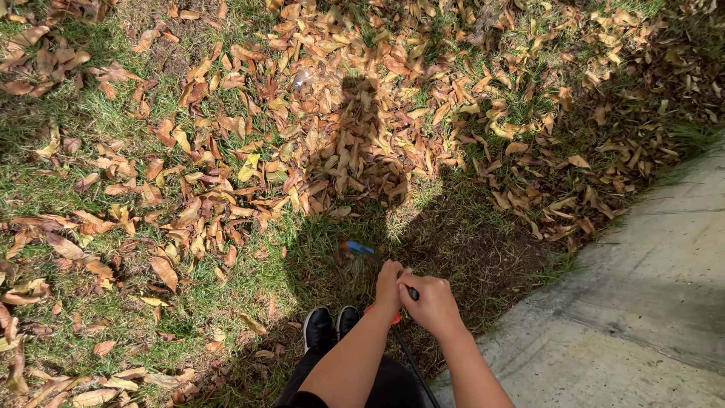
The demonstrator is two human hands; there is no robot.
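The person stood on the grass and held a long thin black rod-like handle (411,355) with both hands, close to the body. The left hand (389,285) gripped the handle higher up, with the fingers wrapped together around it. The right hand (432,302) was just beside it, touching it, and its fingers were also closed tightly on the same handle. Between the hands and the arms a small orange part (393,319) of the tool showed, and I could not tell what it was.

The working end of the tool lay on the ground in front of the hands, in the shadow, and there a small blue piece (359,247) was visible. The rest of the head was blurred, so its shape could not be told with certainty. A pair of black shoes with white edges (332,325) stood just to the left of the handle.

In my judgement the step in hand was the raking of the dry brown fallen leaves (340,143), which made a dense pile ahead of the blue piece, with more scattered over the green grass (91,113). The ground near the feet looked nearly bare. A grey concrete path (649,302) ran on the right side. The next move would probably call for a reach forward with the tool head to the pile, with both hands firm on the handle.
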